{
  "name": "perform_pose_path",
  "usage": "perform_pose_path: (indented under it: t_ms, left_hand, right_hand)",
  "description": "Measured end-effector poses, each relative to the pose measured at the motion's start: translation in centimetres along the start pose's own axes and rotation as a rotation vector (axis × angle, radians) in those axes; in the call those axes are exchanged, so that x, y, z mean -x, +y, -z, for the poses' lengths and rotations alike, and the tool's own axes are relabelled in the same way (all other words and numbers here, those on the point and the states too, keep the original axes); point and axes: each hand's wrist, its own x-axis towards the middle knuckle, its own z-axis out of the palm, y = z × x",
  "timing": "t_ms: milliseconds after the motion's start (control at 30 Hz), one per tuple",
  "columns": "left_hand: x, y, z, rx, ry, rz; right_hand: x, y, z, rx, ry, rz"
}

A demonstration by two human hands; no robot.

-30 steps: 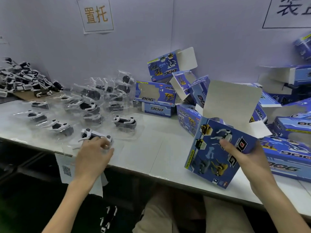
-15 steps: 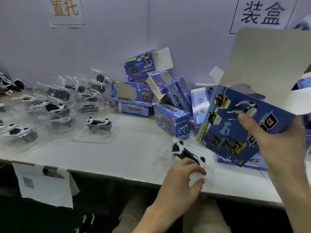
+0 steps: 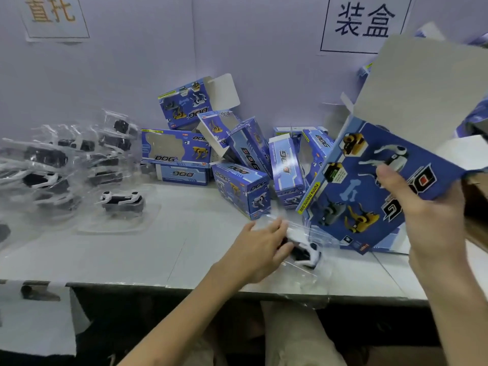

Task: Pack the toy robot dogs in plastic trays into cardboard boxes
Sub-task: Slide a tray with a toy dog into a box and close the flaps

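Okay, head view on my feed: the left hand (image 3: 253,249) was curled over a toy robot dog (image 3: 303,247), fingers round its black-and-white body. The dog sat in its clear plastic tray (image 3: 301,273), and the tray lay on the grey table (image 3: 132,254) near the front edge, right of centre. The right hand (image 3: 427,215) gripped a blue cardboard box (image 3: 369,186), thumb pressed on the printed face and the other fingers hidden behind it. I saw the box held tilted above the table, with its top flap (image 3: 422,88) open and standing up, plain grey inside showing. Its lower end hung just beside the tray, on the right; I couldn't tell whether they touched. Behind the left hand, a heap of blue boxes (image 3: 240,191) leaned against the back wall, several with flaps open. Far left, a pile of trayed dogs (image 3: 60,165) sat on the table. One single trayed dog (image 3: 122,202) stood apart in front of that pile. Two paper signs were on the wall: one with orange characters (image 3: 52,14) top left, one with dark characters (image 3: 365,22) top right. A white sheet (image 3: 37,320) hung from the table's front edge at lower left.
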Motion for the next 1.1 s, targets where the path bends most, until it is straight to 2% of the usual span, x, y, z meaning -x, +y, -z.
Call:
perform_pose_path:
  t_ms: [100, 167, 233, 333, 367, 433, 533, 633, 733, 833, 900, 933, 1100]
  left_hand:
    - [0.2, -0.6, -1.2, -0.025, -0.088, 0.058]
    - [-0.2, -0.6, -0.5, 0.063, -0.142, 0.089]
    - [-0.2, -0.6, 0.6, 0.349, -0.118, 0.140]
    - [0.6, -1.1, 4.2, 0.938, 0.137, 0.196]
    - [1.1, -1.2, 5.8, 1.059, 0.199, 0.177]
    - [1.9, -1.1, 8.2, 1.154, 0.245, 0.133]
    - [3.5, -0.9, 9.4, 1.072, 0.281, 0.137]
    - [5.5, -2.5, 9.3, 1.025, 0.497, 0.202]
    - [7.0, -5.7, 9.1, 0.941, 0.774, 0.304]
    - [8.1, -8.3, 7.1, 0.733, 0.940, 0.423]
    - [8.5, -9.4, 4.9, 0.558, 0.960, 0.527]
    - [8.6, -9.6, 3.7, 0.512, 0.954, 0.559]
    - [8.5, -9.9, -0.7, 0.502, 0.911, 0.465]
  right_hand:
    - [0.2, 0.3, 0.1, 0.007, -0.039, -0.002]
    - [0.3, 0.2, 0.0, 0.020, -0.064, -0.010]
    - [0.3, 0.0, 0.0, 0.022, -0.094, -0.014]
    - [0.5, -0.5, -0.5, 0.043, -0.189, -0.037]
    - [0.7, -0.6, -0.7, 0.053, -0.235, -0.055]
    - [1.4, -0.4, -1.7, 0.080, -0.356, -0.106]
    - [3.1, 0.2, -3.2, 0.118, -0.484, -0.137]
    - [4.3, 1.1, -3.3, 0.167, -0.550, -0.048]
    - [4.5, 3.0, -1.3, 0.442, -0.637, 0.045]
    - [5.3, 6.4, 1.0, 0.696, -0.712, -0.096]
    - [6.1, 8.4, 1.8, 0.739, -0.756, -0.208]
    - [6.4, 9.3, 1.9, 0.740, -0.740, -0.208]
    - [6.9, 10.4, 1.4, 0.658, -0.618, -0.128]
